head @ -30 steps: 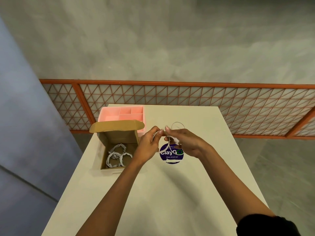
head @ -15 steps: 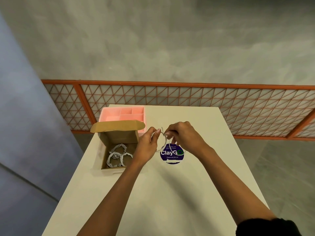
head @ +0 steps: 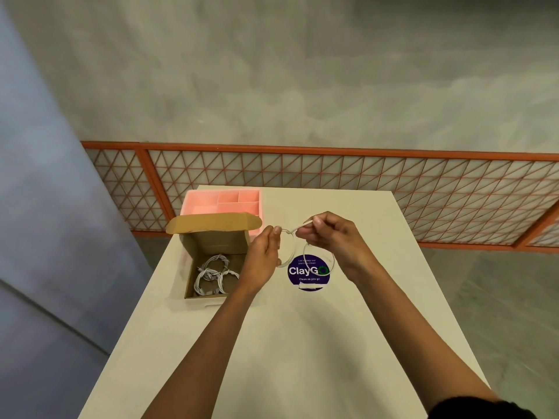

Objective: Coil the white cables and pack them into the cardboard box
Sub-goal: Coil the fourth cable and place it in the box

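The left hand (head: 264,255) and the right hand (head: 332,240) were raised close together above the counter (head: 287,343), each clamped on the same white cable (head: 291,231). The left pinched it at the fingertips, fingers pointing up. The right had its fingers curled round the cable's end, which stuck out past the knuckles toward the left hand. Between the two hands a short stretch ran taut, and below it the cable hung in thin loops – one curve just beside the left palm, another under the right wrist.

Directly beneath the hands, a round purple sticker (head: 308,272) reading "ClayGo" was stuck flat on the counter, seen partly through the hanging loops.

Just left of the left hand sat the cardboard box (head: 214,241), open, its lid (head: 211,223) standing up on the far side. Inside lay the coiled cables (head: 211,275), white rings bunched against each other on the box floor; their exact count could not be told.

Beyond the box, touching or very nearly touching its lid, was a pink tray (head: 223,201) split into compartments.

Past the far edge of the counter ran an orange lattice railing (head: 332,176) – grey concrete lay behind it. A dark sleeve (head: 484,409) showed at the right arm's near end.
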